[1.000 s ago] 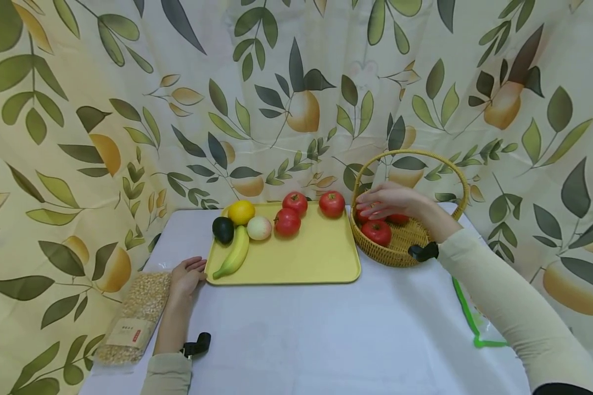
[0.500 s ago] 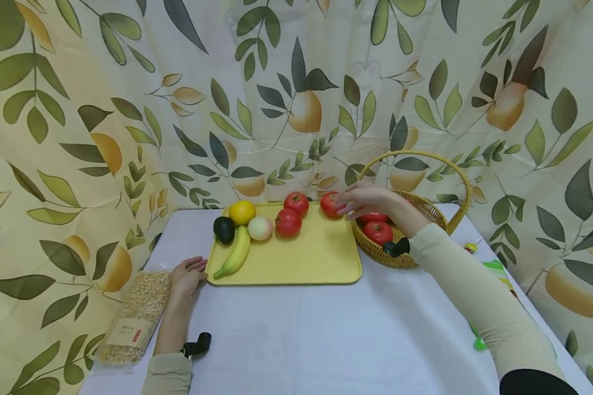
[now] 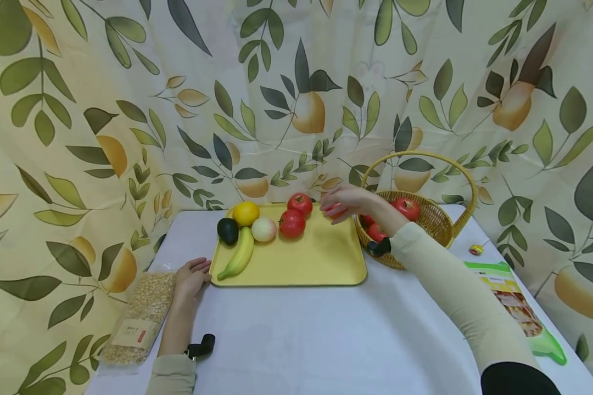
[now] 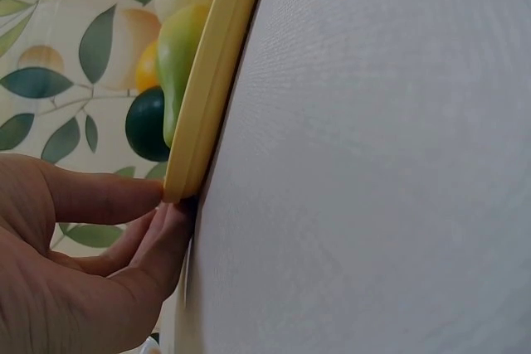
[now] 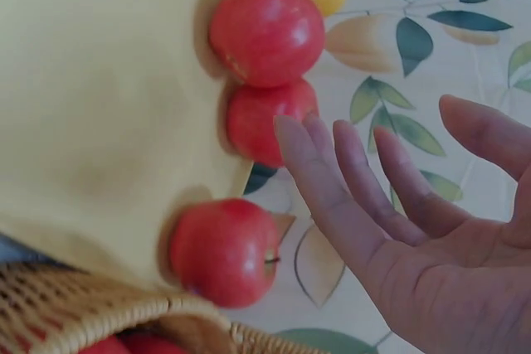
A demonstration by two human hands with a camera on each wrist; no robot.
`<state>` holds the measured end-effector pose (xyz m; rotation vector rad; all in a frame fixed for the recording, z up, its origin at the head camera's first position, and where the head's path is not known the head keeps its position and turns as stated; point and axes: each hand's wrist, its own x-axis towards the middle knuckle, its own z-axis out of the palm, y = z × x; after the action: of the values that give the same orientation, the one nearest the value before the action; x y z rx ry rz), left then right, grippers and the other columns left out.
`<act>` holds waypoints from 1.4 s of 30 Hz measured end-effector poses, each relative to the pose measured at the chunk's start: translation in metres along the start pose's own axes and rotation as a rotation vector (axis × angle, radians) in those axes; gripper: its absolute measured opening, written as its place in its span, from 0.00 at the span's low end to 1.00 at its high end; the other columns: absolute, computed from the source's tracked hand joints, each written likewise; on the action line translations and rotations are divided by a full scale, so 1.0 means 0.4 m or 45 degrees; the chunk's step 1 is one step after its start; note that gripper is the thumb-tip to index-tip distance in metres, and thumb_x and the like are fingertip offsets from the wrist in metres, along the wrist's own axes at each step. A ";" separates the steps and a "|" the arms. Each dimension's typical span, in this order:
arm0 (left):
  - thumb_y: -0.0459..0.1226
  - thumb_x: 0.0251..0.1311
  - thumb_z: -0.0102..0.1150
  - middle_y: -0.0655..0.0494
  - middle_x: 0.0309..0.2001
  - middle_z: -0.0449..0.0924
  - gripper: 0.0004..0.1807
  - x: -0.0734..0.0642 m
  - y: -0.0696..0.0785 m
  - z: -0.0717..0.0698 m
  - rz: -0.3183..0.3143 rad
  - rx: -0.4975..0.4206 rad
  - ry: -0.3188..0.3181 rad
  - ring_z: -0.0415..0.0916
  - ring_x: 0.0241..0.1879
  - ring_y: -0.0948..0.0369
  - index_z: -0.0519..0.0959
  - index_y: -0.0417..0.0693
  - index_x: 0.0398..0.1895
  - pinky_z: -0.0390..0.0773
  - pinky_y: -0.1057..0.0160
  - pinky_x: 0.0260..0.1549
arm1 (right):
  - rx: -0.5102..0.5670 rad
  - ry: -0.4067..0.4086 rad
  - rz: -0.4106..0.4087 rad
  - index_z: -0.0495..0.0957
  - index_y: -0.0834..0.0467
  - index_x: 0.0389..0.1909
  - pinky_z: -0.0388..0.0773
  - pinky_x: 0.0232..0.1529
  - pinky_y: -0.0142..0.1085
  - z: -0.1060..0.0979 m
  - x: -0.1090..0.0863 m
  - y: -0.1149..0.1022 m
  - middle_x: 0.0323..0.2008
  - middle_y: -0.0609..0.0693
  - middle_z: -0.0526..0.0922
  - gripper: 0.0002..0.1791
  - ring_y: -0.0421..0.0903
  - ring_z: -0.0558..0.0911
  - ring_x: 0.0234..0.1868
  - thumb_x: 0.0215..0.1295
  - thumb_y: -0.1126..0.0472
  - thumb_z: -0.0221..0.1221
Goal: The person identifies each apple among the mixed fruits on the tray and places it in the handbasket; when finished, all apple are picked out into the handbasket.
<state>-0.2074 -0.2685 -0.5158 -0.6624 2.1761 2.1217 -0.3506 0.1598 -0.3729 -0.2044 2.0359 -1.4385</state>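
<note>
- White tablecloth (image 3: 286, 340) stretches before the near edge of the yellow tray (image 3: 321, 258).
- Left hand (image 4: 91, 263) pinches the tray's rim at the near-left corner.
- Right hand (image 3: 348, 200), fingers spread, hangs by the far-right apple (image 5: 224, 252), beside the basket (image 3: 437, 219).

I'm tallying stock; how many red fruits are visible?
6: on the yellow tray, a back fruit, a front fruit, a third fruit near the right hand; in the basket, a right fruit and two left fruits. More may be hidden.
</note>
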 end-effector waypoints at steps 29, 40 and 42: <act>0.15 0.58 0.53 0.29 0.69 0.70 0.37 0.016 -0.013 0.001 0.010 0.012 0.035 0.70 0.70 0.43 0.63 0.29 0.75 0.81 0.72 0.48 | 0.134 0.148 0.108 0.65 0.61 0.70 0.79 0.59 0.62 0.125 0.147 0.025 0.64 0.68 0.68 0.30 0.67 0.76 0.62 0.73 0.56 0.62; 0.16 0.60 0.51 0.28 0.69 0.69 0.36 0.010 -0.012 0.001 0.008 0.015 0.035 0.70 0.71 0.42 0.62 0.28 0.75 0.81 0.74 0.44 | 0.251 0.393 0.232 0.43 0.54 0.80 0.78 0.60 0.64 0.190 0.195 0.029 0.72 0.65 0.64 0.56 0.72 0.72 0.67 0.63 0.51 0.72; 0.15 0.60 0.51 0.28 0.70 0.69 0.36 0.010 -0.012 0.002 0.006 0.016 0.035 0.69 0.71 0.42 0.62 0.28 0.75 0.80 0.75 0.42 | 0.262 0.435 0.236 0.48 0.56 0.78 0.78 0.60 0.64 0.202 0.207 0.032 0.72 0.62 0.65 0.53 0.69 0.73 0.67 0.62 0.52 0.74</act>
<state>-0.2099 -0.2687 -0.5218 -0.6898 2.2051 2.1120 -0.3669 0.0622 -0.4344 0.3286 2.0825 -1.6356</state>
